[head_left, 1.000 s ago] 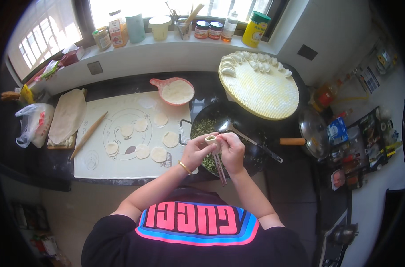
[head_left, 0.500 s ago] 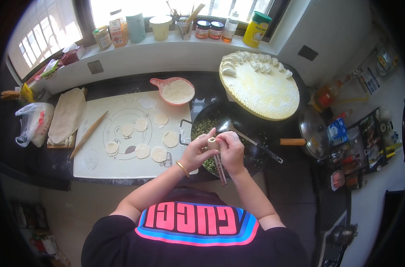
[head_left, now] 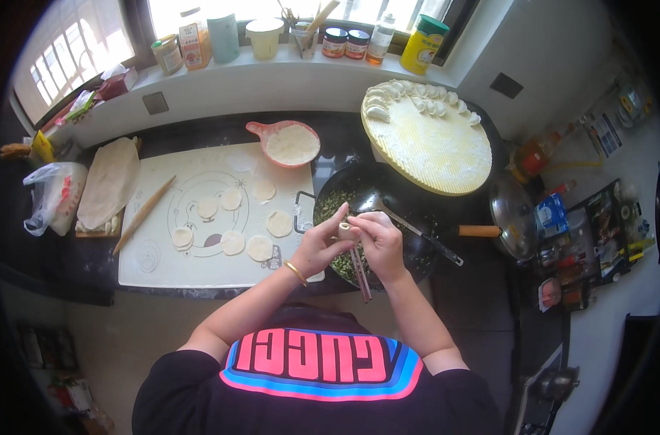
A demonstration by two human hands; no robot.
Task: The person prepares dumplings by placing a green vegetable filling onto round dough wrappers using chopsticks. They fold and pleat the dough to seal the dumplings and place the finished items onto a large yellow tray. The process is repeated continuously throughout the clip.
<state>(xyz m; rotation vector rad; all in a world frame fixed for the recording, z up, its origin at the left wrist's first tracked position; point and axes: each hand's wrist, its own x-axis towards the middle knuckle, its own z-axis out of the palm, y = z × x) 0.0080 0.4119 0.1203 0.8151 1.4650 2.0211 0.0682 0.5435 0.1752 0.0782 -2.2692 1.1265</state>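
Above the wok (head_left: 417, 264), both my hands meet around a small pale dumpling (head_left: 345, 229) of folded dough. My left hand (head_left: 318, 245), with a gold bangle at the wrist, cups it from the left with the thumb below. The fingers of my right hand (head_left: 381, 243) pinch its upper edge. A pair of chopsticks (head_left: 360, 274) sticks out toward me beneath my right hand; which fingers keep them there is hidden. Chopped green filling (head_left: 337, 199) lies in the wok, and a metal spatula (head_left: 424, 235) rests across it. Round dough wrappers (head_left: 260, 248) lie on the white mat (head_left: 138, 268) to the left.
A ridged round tray (head_left: 439, 148) behind the wok carries several finished dumplings (head_left: 378, 114). A pink scoop of flour (head_left: 291, 145), a rolling pin (head_left: 145, 215), and a dough sheet (head_left: 111, 181) on a board are farther left. The wok's wooden handle (head_left: 479, 230) points right, beside a glass lid (head_left: 513, 217).
My right fingers have shifted slightly along the dumpling's edge, and its opening looks smaller. The view has moved a little; the wrappers and tools stay where they were.
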